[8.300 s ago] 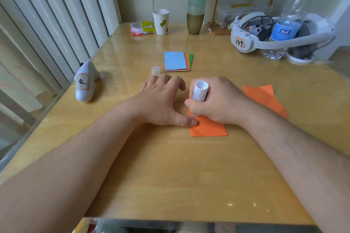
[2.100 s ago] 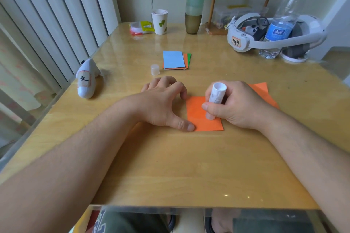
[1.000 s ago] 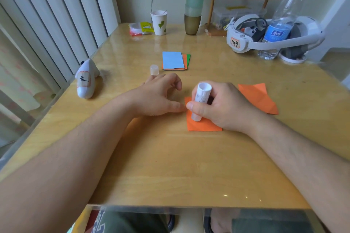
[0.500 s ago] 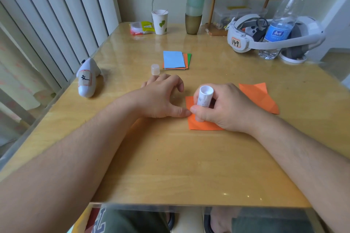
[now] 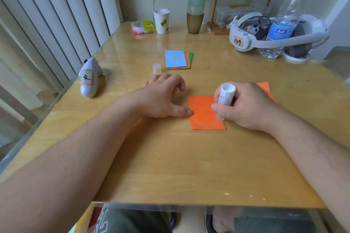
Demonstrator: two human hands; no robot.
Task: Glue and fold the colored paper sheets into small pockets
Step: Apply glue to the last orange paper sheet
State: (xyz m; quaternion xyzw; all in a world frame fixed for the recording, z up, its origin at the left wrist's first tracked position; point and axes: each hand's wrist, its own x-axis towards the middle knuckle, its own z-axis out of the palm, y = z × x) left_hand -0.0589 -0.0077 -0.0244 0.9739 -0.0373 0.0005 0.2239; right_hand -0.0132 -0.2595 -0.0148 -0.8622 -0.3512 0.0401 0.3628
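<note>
With the right hand [image 5: 246, 107] grasping the glue stick [image 5: 224, 100] on the orange sheet [image 5: 202, 113] and the left hand [image 5: 164, 96] pinning it, relaxed, one pocket [image 5: 265, 89] apparently lies finished; the stack [image 5: 177, 59] remains.

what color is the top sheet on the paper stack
Light blue; the paper stack shows best in the head view.

Two hands: left hand [image 5: 162, 98], right hand [image 5: 244, 106]. One glue stick [image 5: 225, 98], one cap [image 5: 157, 68], one paper cup [image 5: 161, 21], one water bottle [image 5: 286, 19]. Two orange papers lie apart: one flat sheet [image 5: 202, 113], one folded piece [image 5: 265, 89]; one paper stack [image 5: 177, 59].
</note>
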